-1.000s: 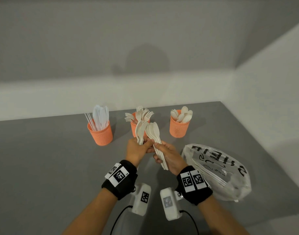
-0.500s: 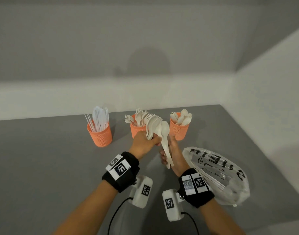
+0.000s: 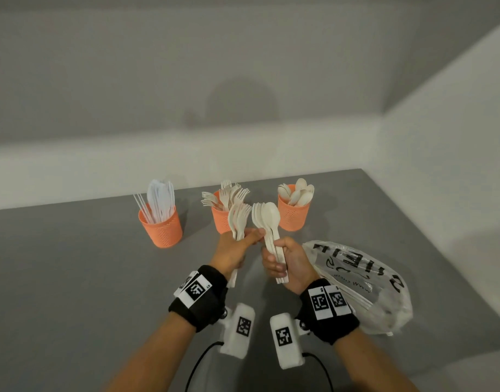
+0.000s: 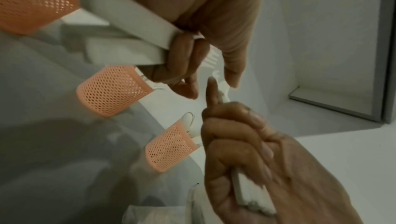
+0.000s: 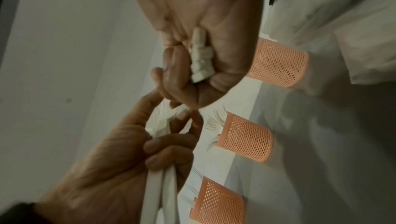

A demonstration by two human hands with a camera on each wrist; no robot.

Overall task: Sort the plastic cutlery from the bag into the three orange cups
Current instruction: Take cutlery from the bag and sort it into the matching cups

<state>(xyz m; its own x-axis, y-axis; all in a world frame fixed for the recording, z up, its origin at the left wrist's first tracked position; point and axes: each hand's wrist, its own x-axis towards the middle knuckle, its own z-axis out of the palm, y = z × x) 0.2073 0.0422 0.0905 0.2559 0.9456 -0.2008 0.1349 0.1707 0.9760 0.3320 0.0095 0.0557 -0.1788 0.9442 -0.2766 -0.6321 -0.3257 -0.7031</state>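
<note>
Nearest, the left hand point(image 3: 231, 251) grips a bunch of forks point(image 3: 238, 219); the right hand point(image 3: 288, 261) clasps mixed forks and spoons point(image 3: 268, 222). The bag point(image 3: 364, 284) beside it on the surface point(image 3: 73, 278) looks nearly emptied. Beyond, the three orange cups point(image 3: 161, 230) already hold sorted knives, forks and spoons, so mostly these handfuls remain.

Grey table point(image 3: 73, 278) set in a corner of plain white walls point(image 3: 243, 66) (dimly lit).
</note>
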